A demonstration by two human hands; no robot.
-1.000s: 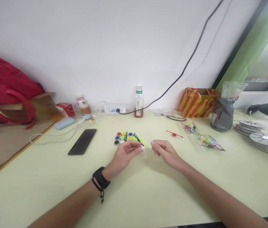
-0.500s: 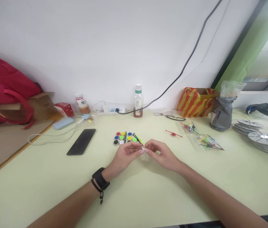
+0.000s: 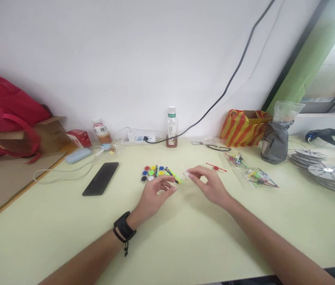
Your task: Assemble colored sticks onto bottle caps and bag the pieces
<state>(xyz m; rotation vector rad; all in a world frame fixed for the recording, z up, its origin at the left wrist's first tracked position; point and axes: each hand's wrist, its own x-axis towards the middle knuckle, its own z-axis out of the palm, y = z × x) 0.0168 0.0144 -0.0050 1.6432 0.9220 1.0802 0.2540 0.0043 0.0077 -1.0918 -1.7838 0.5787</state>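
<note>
My right hand [image 3: 210,184] pinches a small white plastic piece [image 3: 186,174] between thumb and fingertips, held just above the table. Motion blurs the piece, so its full shape is unclear. My left hand [image 3: 155,196] hovers close by with thumb and fingers apart and nothing between them. Just beyond the left fingers lie rows of small round coloured discs [image 3: 151,173] in red, yellow, blue, green, black and white. Thin coloured sticks [image 3: 171,174] rest beside them, partly behind my left fingertips. A red arrow with a round hub [image 3: 216,168] lies past my right hand.
A black phone [image 3: 100,179] lies left. Along the wall stand a drink bottle [image 3: 172,128], a power strip [image 3: 139,136] and a striped bag [image 3: 241,128]. Clear packets of coloured parts [image 3: 260,178] lie right, near stacked grey discs [image 3: 326,172]. A black cable [image 3: 226,87] hangs across the wall.
My hands have moved apart. The left has let go of the white piece and its fingers have parted; the right has drawn slightly away to the right with it.
</note>
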